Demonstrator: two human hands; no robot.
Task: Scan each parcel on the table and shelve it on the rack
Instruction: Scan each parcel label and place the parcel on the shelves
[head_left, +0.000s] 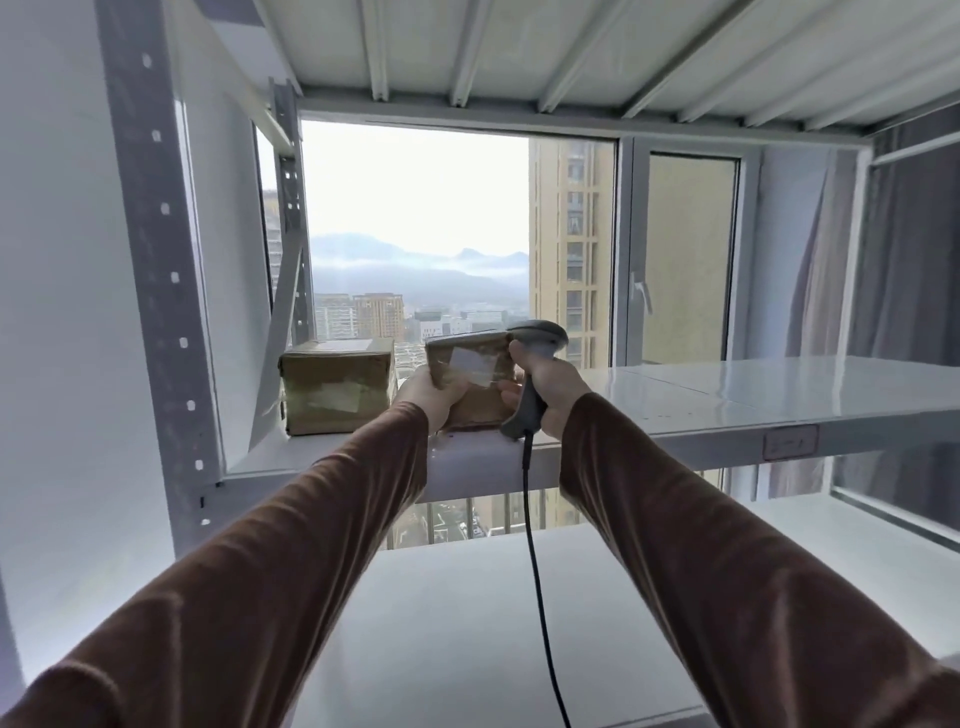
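A small brown taped parcel (475, 371) with a white label is at the front edge of the white rack shelf (727, 395). My left hand (434, 397) grips its left side. My right hand (550, 384) grips the handle of a grey corded barcode scanner (535, 364), and its fingers also touch the parcel's right side. Whether the parcel rests on the shelf or is held just above it, I cannot tell. Another brown taped parcel (336, 387) sits on the same shelf, to the left, close beside the held one.
A grey perforated rack upright (161, 260) stands at the left. Another shelf (519, 47) lies overhead and a lower white shelf (493, 623) spreads below my arms. The scanner's black cable (535, 571) hangs down. The shelf runs bare to the right. A window is behind the rack.
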